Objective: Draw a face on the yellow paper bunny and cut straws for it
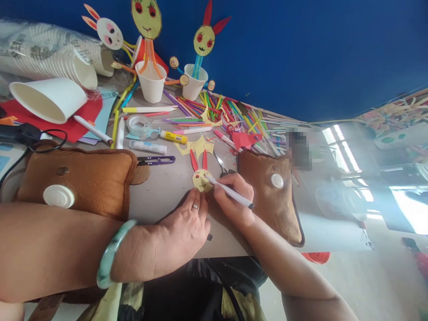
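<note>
A round yellow paper rabbit face [199,183] with two red ears lies on the table. It bears a smiling mouth, a red eye and lashes. My left hand [189,218], a ring on one finger, rests flat with its fingertips on the face's lower edge. Pinched in my right hand [236,196] is a white marker pen [232,192], its tip at the right eye area of the face. The pen's black end points down to the right. Just above the ears are yellow paper scraps [200,145], and scissors [222,166] lie beside my right hand.
Brown cushions [78,178] flank the work area, another cushion [267,191] at right. Purple thread snips [156,160], a glue stick [174,136] and clear tape [138,125] lie behind. Finished puppets stand in paper cups [151,84] near the blue wall [301,58].
</note>
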`<control>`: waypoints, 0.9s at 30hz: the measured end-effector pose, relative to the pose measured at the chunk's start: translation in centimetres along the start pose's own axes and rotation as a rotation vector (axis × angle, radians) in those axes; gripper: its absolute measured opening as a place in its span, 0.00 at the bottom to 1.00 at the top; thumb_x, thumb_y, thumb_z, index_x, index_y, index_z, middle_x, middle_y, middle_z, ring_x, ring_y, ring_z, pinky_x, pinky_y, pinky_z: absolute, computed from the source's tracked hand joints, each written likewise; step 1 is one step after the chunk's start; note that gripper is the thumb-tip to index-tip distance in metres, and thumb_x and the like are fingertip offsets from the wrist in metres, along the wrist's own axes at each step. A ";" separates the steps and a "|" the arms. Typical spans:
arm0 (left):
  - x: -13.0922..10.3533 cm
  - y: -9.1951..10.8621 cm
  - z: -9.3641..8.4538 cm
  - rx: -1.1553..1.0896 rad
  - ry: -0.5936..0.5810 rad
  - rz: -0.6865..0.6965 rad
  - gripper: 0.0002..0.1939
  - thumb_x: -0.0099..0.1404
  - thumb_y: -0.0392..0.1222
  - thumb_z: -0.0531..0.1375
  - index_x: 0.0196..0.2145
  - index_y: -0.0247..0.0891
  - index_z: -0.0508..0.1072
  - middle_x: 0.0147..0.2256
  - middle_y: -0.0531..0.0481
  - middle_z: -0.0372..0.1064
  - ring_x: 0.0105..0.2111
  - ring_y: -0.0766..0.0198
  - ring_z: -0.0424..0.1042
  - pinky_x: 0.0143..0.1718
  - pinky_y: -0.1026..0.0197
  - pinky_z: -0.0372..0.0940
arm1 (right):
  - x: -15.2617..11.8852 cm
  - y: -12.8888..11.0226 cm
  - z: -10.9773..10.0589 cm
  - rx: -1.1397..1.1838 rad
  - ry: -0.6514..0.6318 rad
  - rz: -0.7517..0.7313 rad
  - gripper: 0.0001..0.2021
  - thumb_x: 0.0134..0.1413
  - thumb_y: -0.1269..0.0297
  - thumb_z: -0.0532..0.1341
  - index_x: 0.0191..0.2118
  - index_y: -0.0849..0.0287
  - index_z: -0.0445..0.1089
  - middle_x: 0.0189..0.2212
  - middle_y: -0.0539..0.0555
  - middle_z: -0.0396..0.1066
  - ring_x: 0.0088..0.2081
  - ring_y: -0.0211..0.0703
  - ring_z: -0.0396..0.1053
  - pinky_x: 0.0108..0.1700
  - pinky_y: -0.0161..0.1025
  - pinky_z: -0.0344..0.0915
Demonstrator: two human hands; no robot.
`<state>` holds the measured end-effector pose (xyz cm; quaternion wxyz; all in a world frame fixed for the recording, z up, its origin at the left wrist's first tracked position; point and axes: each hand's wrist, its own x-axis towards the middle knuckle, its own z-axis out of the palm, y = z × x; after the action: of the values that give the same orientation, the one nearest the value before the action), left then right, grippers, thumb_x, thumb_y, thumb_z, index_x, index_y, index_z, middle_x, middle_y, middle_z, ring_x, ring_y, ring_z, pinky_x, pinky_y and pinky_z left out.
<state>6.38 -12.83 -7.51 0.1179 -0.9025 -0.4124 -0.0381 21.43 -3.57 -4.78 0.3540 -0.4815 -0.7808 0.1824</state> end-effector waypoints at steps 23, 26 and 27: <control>0.1 -0.2 -0.4 -0.015 -0.016 0.002 0.20 0.60 0.48 0.59 0.45 0.30 0.73 0.55 0.25 0.66 0.56 0.38 0.67 0.63 0.35 0.40 | 0.1 0.4 -0.2 -0.024 -0.034 0.011 0.03 0.48 0.69 0.61 0.27 0.56 0.66 0.18 0.45 0.67 0.19 0.34 0.62 0.23 0.32 0.61; 0.1 -0.3 -0.5 -0.004 -0.015 0.009 0.20 0.60 0.49 0.59 0.45 0.30 0.72 0.55 0.25 0.66 0.56 0.37 0.66 0.63 0.34 0.40 | 0.1 0.5 -0.1 -0.024 -0.031 -0.001 0.03 0.48 0.69 0.61 0.27 0.56 0.66 0.18 0.45 0.67 0.20 0.34 0.63 0.24 0.32 0.61; 0.1 -0.3 -0.5 0.001 -0.017 0.012 0.20 0.60 0.49 0.59 0.44 0.30 0.72 0.55 0.25 0.66 0.56 0.37 0.66 0.63 0.35 0.40 | 0.1 0.5 -0.1 -0.024 -0.031 -0.004 0.03 0.48 0.69 0.61 0.27 0.56 0.66 0.18 0.45 0.67 0.20 0.34 0.63 0.24 0.32 0.61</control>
<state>6.22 -12.70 -6.93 0.1152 -0.9051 -0.4081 -0.0297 21.80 -3.29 -4.95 0.3363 -0.4812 -0.7893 0.1800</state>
